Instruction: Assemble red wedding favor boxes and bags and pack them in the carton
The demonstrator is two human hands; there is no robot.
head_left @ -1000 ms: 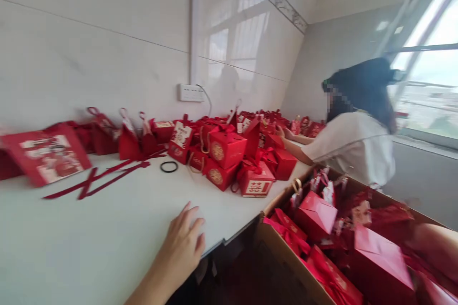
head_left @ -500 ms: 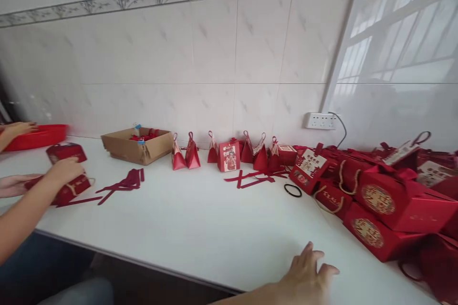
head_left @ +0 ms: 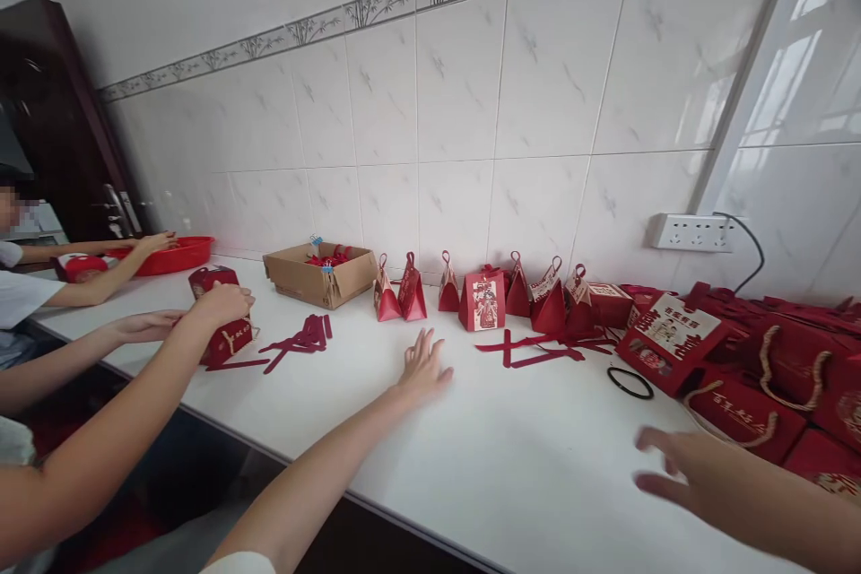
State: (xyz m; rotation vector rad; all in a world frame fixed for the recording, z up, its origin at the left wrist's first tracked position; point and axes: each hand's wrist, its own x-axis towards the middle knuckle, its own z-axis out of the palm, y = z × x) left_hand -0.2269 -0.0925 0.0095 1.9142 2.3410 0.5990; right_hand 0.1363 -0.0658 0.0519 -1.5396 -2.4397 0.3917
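My left hand (head_left: 423,368) reaches over the white table (head_left: 471,457) with its fingers spread and nothing in them. In front of it stand several small red triangular gift boxes with loop handles; the nearest is a red printed gift box (head_left: 482,301). Dark red ribbon strips (head_left: 538,348) lie to the right of that hand. On the right side, my right hand (head_left: 690,471) hovers over the table, thumb and forefinger apart, holding nothing. Beyond it are a black ring band (head_left: 630,382) and a red rope-handled box (head_left: 743,413).
Red boxes (head_left: 794,350) are piled along the right, by a wall socket (head_left: 692,233). An open cardboard box (head_left: 302,280) holds red pieces. At left, a co-worker's hands handle a dark red box (head_left: 225,336) near more ribbons (head_left: 306,341); another person reaches into a red basin (head_left: 195,253).
The view has swung left, showing the second co-worker and a dark door. My left hand has moved left and farther over the table; my right hand has come into view.
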